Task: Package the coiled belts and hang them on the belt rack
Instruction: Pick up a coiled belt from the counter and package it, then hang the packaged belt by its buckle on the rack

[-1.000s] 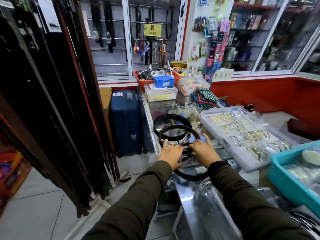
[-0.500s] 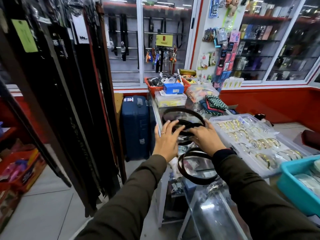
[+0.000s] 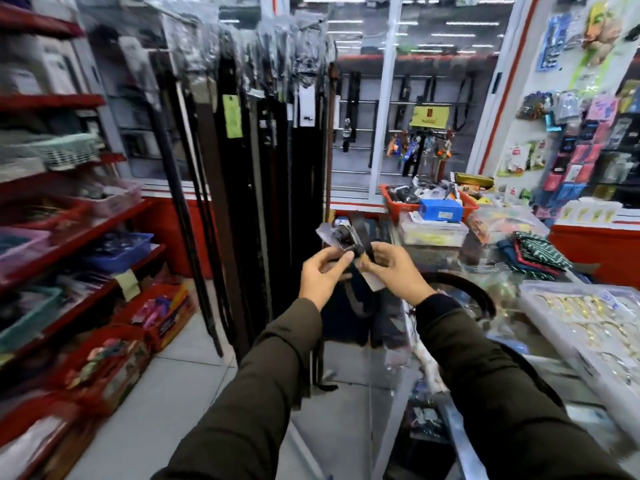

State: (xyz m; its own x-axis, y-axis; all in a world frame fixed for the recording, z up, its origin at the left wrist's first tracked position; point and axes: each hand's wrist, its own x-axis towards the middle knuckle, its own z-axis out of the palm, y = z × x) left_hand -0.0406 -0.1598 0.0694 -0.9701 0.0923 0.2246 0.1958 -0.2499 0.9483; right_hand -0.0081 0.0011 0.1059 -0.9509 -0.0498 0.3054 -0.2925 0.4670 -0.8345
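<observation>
Red shelves point(image 3: 69, 244) at left carry plastic baskets of blurred goods. The belt rack point(image 3: 263, 174) holds flat dark straps hanging vertically, tops in crinkled clear plastic. In front of it, raised over the floor, left hand point(image 3: 320, 277) and right hand point(image 3: 394, 271) both pinch a dark belt point(image 3: 356, 258) with their fingers; its strap droops downward. A coiled belt point(image 3: 485, 299) lies on the glass tabletop point(image 3: 460, 358). At right, a clear tray point(image 3: 540, 296) holds gold rings.
</observation>
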